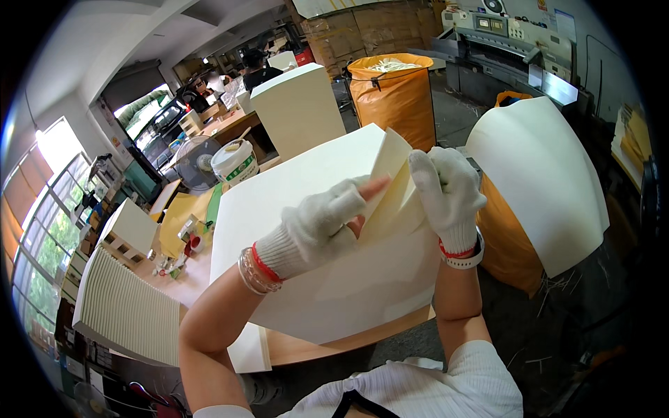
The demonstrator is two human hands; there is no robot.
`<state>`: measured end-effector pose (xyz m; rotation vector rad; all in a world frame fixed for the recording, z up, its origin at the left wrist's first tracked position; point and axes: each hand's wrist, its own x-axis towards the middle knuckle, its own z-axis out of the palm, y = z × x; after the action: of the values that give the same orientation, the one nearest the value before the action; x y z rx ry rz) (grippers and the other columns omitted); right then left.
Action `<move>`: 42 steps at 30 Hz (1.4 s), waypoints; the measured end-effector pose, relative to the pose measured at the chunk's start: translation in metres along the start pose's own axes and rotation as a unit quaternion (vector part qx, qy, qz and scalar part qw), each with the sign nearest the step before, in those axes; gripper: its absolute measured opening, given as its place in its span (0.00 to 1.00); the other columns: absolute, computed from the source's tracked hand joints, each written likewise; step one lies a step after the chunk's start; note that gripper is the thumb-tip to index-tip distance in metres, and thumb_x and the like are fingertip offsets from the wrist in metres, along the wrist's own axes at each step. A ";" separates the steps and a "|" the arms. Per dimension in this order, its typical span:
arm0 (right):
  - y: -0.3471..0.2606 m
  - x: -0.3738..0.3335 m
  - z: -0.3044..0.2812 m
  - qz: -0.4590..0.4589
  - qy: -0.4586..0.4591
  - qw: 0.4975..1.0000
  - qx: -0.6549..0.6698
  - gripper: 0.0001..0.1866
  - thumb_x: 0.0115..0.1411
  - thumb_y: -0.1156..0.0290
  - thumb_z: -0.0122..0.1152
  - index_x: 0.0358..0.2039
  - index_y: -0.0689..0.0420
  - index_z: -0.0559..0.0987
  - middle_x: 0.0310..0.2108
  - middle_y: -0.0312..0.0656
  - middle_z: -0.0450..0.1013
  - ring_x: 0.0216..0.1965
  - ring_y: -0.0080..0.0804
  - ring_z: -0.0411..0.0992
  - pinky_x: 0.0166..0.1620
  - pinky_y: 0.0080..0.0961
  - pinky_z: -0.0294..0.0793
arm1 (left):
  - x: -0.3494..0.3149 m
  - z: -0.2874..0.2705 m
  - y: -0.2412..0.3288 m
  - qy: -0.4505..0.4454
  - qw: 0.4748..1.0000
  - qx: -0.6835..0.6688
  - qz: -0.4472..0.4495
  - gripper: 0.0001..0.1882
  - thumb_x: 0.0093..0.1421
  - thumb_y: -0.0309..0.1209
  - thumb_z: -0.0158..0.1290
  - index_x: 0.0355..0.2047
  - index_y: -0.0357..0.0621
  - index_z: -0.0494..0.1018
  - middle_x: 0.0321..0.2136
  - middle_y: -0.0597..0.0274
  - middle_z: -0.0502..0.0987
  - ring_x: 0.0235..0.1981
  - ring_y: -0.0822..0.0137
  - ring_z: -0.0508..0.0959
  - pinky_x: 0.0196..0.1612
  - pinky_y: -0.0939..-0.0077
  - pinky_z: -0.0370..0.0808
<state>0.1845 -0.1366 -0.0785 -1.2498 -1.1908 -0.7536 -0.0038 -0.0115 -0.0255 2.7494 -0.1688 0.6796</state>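
Note:
A large stack of cream-white paper sheets (279,181) lies on the wooden table in front of me. Its upper sheet (394,205) is lifted and bent along the right side. My right hand (449,191), in a white knitted glove, is closed with thumb and fingers on that raised edge. My left hand (317,219) wears a similar glove with bare thumb and index tips. Its thumb and index finger are apart, beside the bent sheet; whether they touch it is hard to tell.
A ridged pile of paper (129,306) stands at the left, and a white bucket (235,161) and fan (197,164) beyond. Orange waste bags (394,94) stand behind; curved white sheets (540,177) lie over another at the right. A machine (512,49) and a person (259,70) are farther back.

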 end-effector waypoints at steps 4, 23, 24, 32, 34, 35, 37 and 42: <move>0.006 -0.001 0.004 -0.081 0.020 0.996 -0.014 0.03 0.60 0.78 0.58 0.34 0.64 0.77 0.18 0.41 0.59 0.19 0.37 0.61 0.25 0.33 0.62 | 0.002 -0.001 -0.011 -0.051 0.998 -0.032 0.017 0.19 0.55 0.24 0.63 0.48 0.41 0.76 0.41 0.55 0.78 0.41 0.57 0.80 0.46 0.72 0.74; 0.006 -0.003 0.002 -0.055 0.021 0.998 0.005 0.04 0.60 0.81 0.60 0.36 0.64 0.77 0.19 0.42 0.62 0.20 0.39 0.63 0.25 0.34 0.63 | 0.003 0.003 -0.002 -0.013 0.999 -0.037 0.011 0.23 0.50 0.17 0.63 0.47 0.44 0.77 0.40 0.57 0.78 0.42 0.59 0.79 0.46 0.72 0.74; 0.007 -0.003 0.003 -0.063 0.024 0.998 0.002 0.04 0.59 0.81 0.60 0.36 0.64 0.77 0.19 0.42 0.62 0.20 0.39 0.64 0.25 0.33 0.63 | 0.002 0.003 -0.002 -0.011 0.999 -0.047 0.003 0.24 0.49 0.17 0.64 0.48 0.45 0.77 0.40 0.57 0.78 0.42 0.58 0.79 0.46 0.72 0.74; 0.008 -0.004 0.000 -0.079 0.001 0.996 -0.045 0.14 0.54 0.86 0.63 0.43 0.66 0.76 0.24 0.42 0.64 0.22 0.36 0.66 0.25 0.31 0.66 | 0.002 0.004 -0.007 -0.006 0.999 0.008 0.034 0.21 0.53 0.19 0.61 0.49 0.42 0.76 0.41 0.56 0.78 0.40 0.56 0.79 0.46 0.71 0.74; 0.005 -0.003 0.000 -0.047 -0.009 0.998 -0.030 0.11 0.55 0.85 0.62 0.40 0.67 0.76 0.22 0.42 0.62 0.22 0.36 0.65 0.25 0.31 0.65 | 0.003 0.001 -0.009 -0.043 0.999 -0.001 0.025 0.19 0.55 0.19 0.60 0.48 0.41 0.76 0.41 0.56 0.78 0.39 0.56 0.79 0.45 0.71 0.74; 0.006 -0.003 0.003 -0.078 0.011 0.996 -0.034 0.08 0.57 0.84 0.62 0.37 0.67 0.77 0.20 0.42 0.61 0.21 0.37 0.64 0.25 0.32 0.64 | 0.003 0.000 -0.009 -0.068 0.997 -0.017 0.014 0.18 0.56 0.20 0.59 0.48 0.41 0.77 0.42 0.55 0.78 0.38 0.56 0.79 0.45 0.71 0.74; 0.005 -0.003 0.004 -0.083 0.034 0.996 -0.021 0.03 0.58 0.82 0.61 0.34 0.67 0.77 0.18 0.42 0.59 0.20 0.38 0.63 0.24 0.32 0.63 | 0.003 0.000 -0.007 -0.057 0.997 -0.044 0.008 0.17 0.55 0.20 0.60 0.46 0.41 0.77 0.41 0.56 0.78 0.38 0.57 0.79 0.44 0.70 0.74; 0.002 -0.003 0.002 -0.018 0.006 1.000 0.013 0.03 0.59 0.81 0.61 0.31 0.66 0.77 0.18 0.41 0.59 0.19 0.38 0.60 0.24 0.32 0.62 | 0.002 0.006 -0.004 0.003 0.998 -0.068 0.007 0.15 0.55 0.21 0.61 0.44 0.40 0.77 0.37 0.58 0.79 0.37 0.59 0.79 0.44 0.70 0.74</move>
<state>0.1854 -0.1347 -0.0817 -1.2030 -1.2136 -0.7690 0.0012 -0.0094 -0.0304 2.6189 -0.2241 0.6555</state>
